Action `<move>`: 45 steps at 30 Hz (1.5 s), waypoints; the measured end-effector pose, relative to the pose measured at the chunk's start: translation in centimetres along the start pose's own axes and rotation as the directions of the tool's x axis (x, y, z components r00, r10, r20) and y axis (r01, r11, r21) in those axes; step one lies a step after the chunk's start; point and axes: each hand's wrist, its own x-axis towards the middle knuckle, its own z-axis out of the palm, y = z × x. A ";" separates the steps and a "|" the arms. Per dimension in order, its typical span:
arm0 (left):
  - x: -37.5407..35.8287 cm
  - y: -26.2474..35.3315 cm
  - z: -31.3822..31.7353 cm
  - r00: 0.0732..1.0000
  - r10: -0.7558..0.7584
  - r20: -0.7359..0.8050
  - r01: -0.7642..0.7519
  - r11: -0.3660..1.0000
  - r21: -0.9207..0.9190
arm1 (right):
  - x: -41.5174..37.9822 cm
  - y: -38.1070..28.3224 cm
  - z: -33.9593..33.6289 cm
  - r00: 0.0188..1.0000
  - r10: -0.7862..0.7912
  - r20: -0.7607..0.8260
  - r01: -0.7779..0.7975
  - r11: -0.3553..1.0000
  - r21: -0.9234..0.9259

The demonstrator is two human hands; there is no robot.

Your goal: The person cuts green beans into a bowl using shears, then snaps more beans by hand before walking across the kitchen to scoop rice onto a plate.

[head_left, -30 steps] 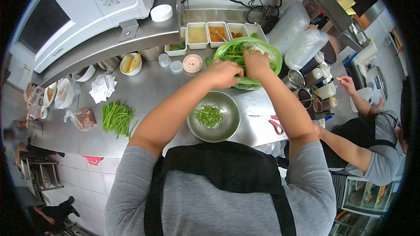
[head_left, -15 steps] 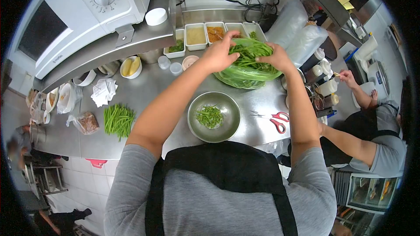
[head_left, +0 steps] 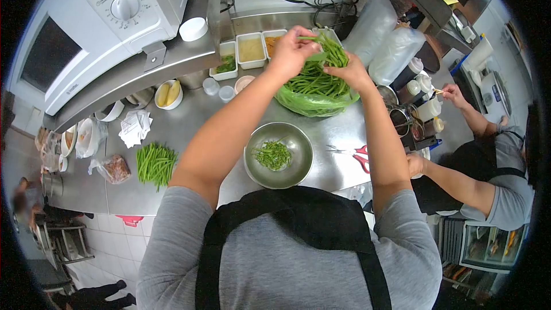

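Note:
A green plastic bag (head_left: 314, 106) full of long green beans (head_left: 321, 83) lies open on the steel counter. Above its far left side, my left hand (head_left: 291, 51) pinches the ends of some beans. My right hand (head_left: 348, 72) is closed round a bunch of beans lifted at the bag's right side. Nearer my body, a steel bowl (head_left: 305, 161) holds small cut green pieces (head_left: 273, 155). Red-handled scissors (head_left: 361, 159) lie to the right of the bowl. A pile of green beans (head_left: 156, 164) rests on the counter at the left.
White tubs (head_left: 251, 49) of ingredients line the back. A microwave (head_left: 115, 17) stands on a shelf at upper left. Bottles (head_left: 429, 110) and plastic rolls (head_left: 396, 57) are at the right, where a co-worker's arm (head_left: 459, 186) reaches in. A bag of brown food (head_left: 116, 170) sits at the left.
A bunch of beans has been raised out of the bag between my hands. My right hand has moved left and inward, and the bag's near edge hangs lower. The co-worker's near hand has come into view.

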 end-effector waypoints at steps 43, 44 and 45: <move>0.4 -5.1 1.3 0.989 -0.083 0.120 0.036 0.935 0.352 | 2.2 -4.0 4.4 0.855 -0.364 -0.371 0.352 0.931 -0.102; 0.5 -5.1 1.7 0.992 -0.110 0.069 0.071 0.905 0.419 | 3.0 -4.7 4.4 0.761 -0.482 -0.434 0.481 0.868 -0.121; 0.6 -5.1 1.9 0.991 -0.134 0.016 0.110 0.869 0.482 | 3.7 -4.9 3.9 0.791 -0.472 -0.390 0.490 0.870 -0.059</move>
